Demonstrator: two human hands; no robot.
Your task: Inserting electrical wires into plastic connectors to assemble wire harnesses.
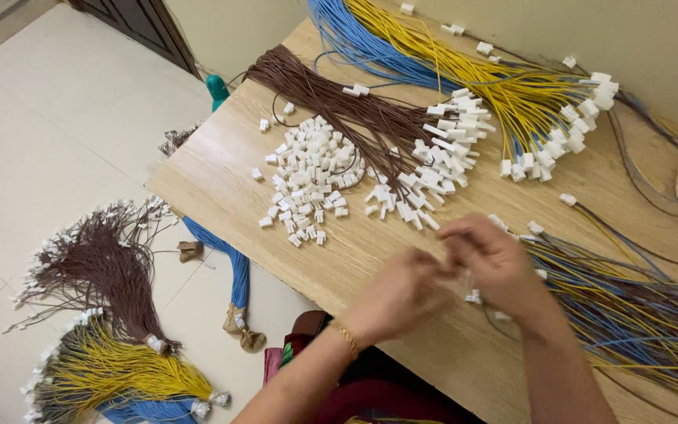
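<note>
Left hand (398, 294): fingers pinched nearly closed against my right fingertips; motion blur hides what sits between them. I judge it to be a small white connector, but I cannot tell for sure.

Loose connectors (308, 177): heap of small white plastic housings on the surface (221, 177), up and to the left of my left hand, well apart from it. An easy reach without shifting the wrist rest.

Brown bundle (339, 106): above both hands, its wire ends already capped with white housings that fan out just beside the loose heap.

Right hand (496, 263): fingers curled in, tips meeting the left hand's. It seems to hold a thin wire end from the mixed bundle; the grip itself is blurred.

Mixed bundle (629, 306): blue, yellow and brown wires running off to the right from under my right hand, touching it.

Yellow and blue bundle (527, 102): above my right hand, well apart, ends capped.

Technique, my judgement: keep both hands low over the surface, hold the housing steady in the left, feed one wire straight in with the right, seat it fully before letting go, and keep neighbouring strands out of the pinch.
</note>
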